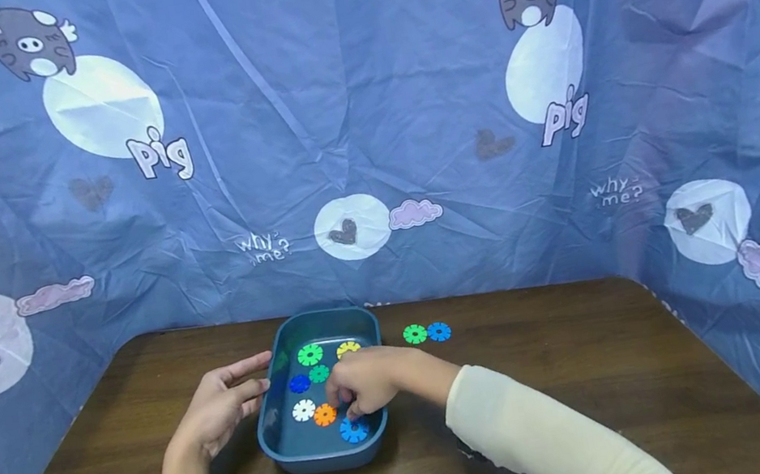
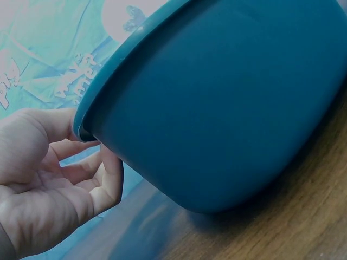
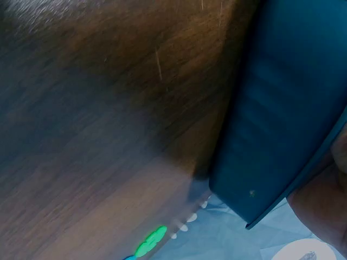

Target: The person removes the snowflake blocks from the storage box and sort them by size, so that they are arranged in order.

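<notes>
A dark blue-green plastic tub [image 1: 330,462] stands on the table with several notched, flower-like plastic discs inside. These include a light green disc [image 1: 310,355], a dark blue disc [image 1: 299,383], a white disc [image 1: 304,410] and an orange disc [image 1: 325,415]. My left hand [image 1: 217,409] touches the tub's left side, fingers loosely bent at the rim and outer wall. My right hand [image 1: 366,380] reaches over the right rim, its bent fingers pointing down. One fingertip is at a bright blue disc [image 1: 355,430]; whether it is pinched cannot be seen. A yellow disc [image 1: 348,349] is partly hidden behind that hand.
Outside the tub, to its right, a green disc [image 1: 415,334] and a blue disc [image 1: 439,332] lie side by side near the table's back edge. Brown wood-grain table [image 1: 555,374] surrounds the tub. A blue printed curtain [image 1: 408,126] hangs behind.
</notes>
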`<action>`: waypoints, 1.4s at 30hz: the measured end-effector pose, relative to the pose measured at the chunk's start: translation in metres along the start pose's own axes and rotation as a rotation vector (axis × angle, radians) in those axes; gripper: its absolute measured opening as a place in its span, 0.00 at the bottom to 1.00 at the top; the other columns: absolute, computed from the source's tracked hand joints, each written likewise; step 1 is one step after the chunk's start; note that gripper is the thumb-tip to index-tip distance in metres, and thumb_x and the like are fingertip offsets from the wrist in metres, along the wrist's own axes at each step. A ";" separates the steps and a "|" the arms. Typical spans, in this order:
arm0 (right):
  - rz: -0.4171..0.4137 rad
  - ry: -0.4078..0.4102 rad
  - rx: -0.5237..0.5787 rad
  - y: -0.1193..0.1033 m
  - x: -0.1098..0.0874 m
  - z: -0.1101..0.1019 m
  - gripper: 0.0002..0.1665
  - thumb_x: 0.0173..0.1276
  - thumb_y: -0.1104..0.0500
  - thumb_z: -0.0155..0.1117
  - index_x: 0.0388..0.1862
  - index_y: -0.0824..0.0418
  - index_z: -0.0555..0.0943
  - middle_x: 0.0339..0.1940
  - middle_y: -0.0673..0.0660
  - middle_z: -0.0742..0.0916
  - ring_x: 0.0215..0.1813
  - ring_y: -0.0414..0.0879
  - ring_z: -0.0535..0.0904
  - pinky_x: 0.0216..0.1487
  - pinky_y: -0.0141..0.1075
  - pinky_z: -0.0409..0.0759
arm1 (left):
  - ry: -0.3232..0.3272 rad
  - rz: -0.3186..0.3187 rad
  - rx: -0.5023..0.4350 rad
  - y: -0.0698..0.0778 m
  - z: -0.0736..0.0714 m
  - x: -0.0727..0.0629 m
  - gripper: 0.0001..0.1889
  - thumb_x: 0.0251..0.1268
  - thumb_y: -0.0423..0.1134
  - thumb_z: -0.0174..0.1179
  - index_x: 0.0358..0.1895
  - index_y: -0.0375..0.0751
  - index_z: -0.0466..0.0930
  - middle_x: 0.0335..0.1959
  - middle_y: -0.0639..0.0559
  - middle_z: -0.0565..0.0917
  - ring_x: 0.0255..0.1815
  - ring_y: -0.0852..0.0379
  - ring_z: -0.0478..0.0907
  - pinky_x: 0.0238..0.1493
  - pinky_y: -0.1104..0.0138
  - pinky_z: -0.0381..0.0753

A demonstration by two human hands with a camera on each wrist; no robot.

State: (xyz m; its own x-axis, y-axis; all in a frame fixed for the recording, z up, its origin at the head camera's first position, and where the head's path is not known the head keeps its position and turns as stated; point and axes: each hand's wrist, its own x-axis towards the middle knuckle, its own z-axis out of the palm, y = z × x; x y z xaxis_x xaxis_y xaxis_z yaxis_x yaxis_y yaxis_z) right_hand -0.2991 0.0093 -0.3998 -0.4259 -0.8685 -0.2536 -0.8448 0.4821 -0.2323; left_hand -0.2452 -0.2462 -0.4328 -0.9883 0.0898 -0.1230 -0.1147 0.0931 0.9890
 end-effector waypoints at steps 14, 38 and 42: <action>0.008 -0.099 0.075 -0.007 0.010 0.006 0.13 0.59 0.60 0.81 0.40 0.52 0.85 0.34 0.43 0.86 0.38 0.33 0.80 0.42 0.24 0.80 | -0.014 0.014 -0.004 -0.002 -0.001 0.000 0.27 0.73 0.28 0.57 0.73 0.27 0.67 0.75 0.29 0.66 0.55 0.47 0.85 0.53 0.60 0.86; -0.048 -0.025 0.306 -0.001 0.005 -0.012 0.07 0.64 0.66 0.75 0.36 0.56 0.85 0.31 0.45 0.85 0.36 0.35 0.80 0.40 0.24 0.81 | -0.012 0.006 0.002 -0.001 0.000 0.000 0.28 0.73 0.29 0.57 0.74 0.27 0.66 0.75 0.29 0.66 0.54 0.49 0.85 0.53 0.61 0.86; -0.065 0.035 0.324 0.005 0.001 -0.021 0.07 0.65 0.65 0.75 0.39 0.56 0.87 0.32 0.45 0.87 0.37 0.34 0.81 0.43 0.24 0.81 | -0.008 -0.002 0.004 -0.001 0.000 0.000 0.28 0.72 0.29 0.57 0.73 0.28 0.67 0.75 0.29 0.66 0.54 0.48 0.85 0.53 0.61 0.86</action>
State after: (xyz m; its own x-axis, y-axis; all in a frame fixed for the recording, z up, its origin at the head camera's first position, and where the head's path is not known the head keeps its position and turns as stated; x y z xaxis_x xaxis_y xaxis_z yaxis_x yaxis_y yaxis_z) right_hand -0.3102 0.0087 -0.3811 -0.3903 -0.8992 -0.1978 -0.7259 0.4327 -0.5346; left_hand -0.2452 -0.2467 -0.4332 -0.9874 0.0971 -0.1253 -0.1160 0.0968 0.9885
